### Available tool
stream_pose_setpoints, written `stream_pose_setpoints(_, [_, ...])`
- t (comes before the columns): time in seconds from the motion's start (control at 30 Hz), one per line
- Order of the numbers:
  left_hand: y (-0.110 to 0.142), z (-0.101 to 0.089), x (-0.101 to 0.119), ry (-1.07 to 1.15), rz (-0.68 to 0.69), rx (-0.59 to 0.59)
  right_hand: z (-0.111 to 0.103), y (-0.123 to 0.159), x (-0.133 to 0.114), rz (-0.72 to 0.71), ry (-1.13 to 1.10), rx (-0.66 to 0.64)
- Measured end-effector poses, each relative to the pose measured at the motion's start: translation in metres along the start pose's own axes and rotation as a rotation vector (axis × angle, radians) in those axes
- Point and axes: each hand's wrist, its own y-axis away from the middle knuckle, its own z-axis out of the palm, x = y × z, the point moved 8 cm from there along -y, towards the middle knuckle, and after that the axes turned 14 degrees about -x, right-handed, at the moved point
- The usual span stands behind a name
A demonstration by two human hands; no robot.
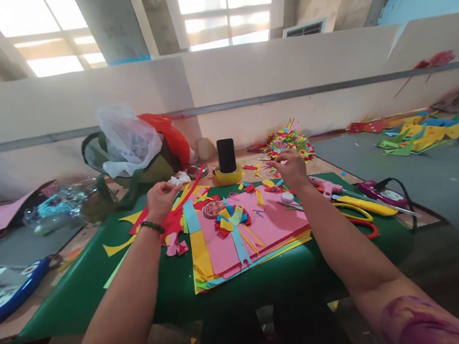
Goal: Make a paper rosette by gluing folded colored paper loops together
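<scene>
My left hand (160, 201) is raised over the left side of the green mat, thumb and fingers pinched together. A red paper strip (192, 191) and a crumpled white bit (179, 179) lie close to its fingertips; what it pinches, if anything, is too small to tell. My right hand (292, 168) is also closed in a pinch, near small paper scraps. Between the hands, a red, yellow and blue paper rosette (233, 221) with hanging tails lies on a stack of pink paper (278, 232). A round tin (213, 209) touches the stack beside it.
A phone (226, 156) stands in a yellow holder (229, 176). On the right lie a pink glue gun (325, 186), scissors (366, 227), a yellow-handled tool (368, 207) and a purple device (383, 193). A bag (134, 174) and a paper flower pile (290, 144) stand behind.
</scene>
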Motion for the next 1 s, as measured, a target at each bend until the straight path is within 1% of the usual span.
stream_pose_setpoints(0.13, [-0.002,-0.001,-0.002,0.036,-0.034,0.000,-0.002,-0.003,0.007,-0.015,-0.008,0.051])
stream_pose_setpoints(0.27, [-0.003,-0.007,-0.004,0.063,-0.017,0.042,-0.003,-0.002,0.013,-0.010,-0.010,0.111])
stream_pose_setpoints(0.4, [-0.001,-0.011,-0.006,0.088,0.010,0.080,0.001,-0.002,0.018,-0.009,-0.045,0.108])
stream_pose_setpoints(0.53, [0.001,-0.011,-0.009,0.142,0.004,0.109,0.002,-0.003,0.020,-0.013,-0.041,0.107])
stream_pose_setpoints(0.63, [0.000,-0.007,-0.007,0.119,0.019,0.079,0.000,-0.003,0.021,0.006,-0.042,0.111])
stream_pose_setpoints(0.83, [-0.002,0.004,-0.006,0.048,0.026,-0.010,0.000,-0.004,0.018,0.038,-0.070,0.064])
stream_pose_setpoints(1.0, [0.001,0.011,0.001,0.037,0.048,-0.067,0.006,-0.001,0.003,-0.025,-0.068,-0.058])
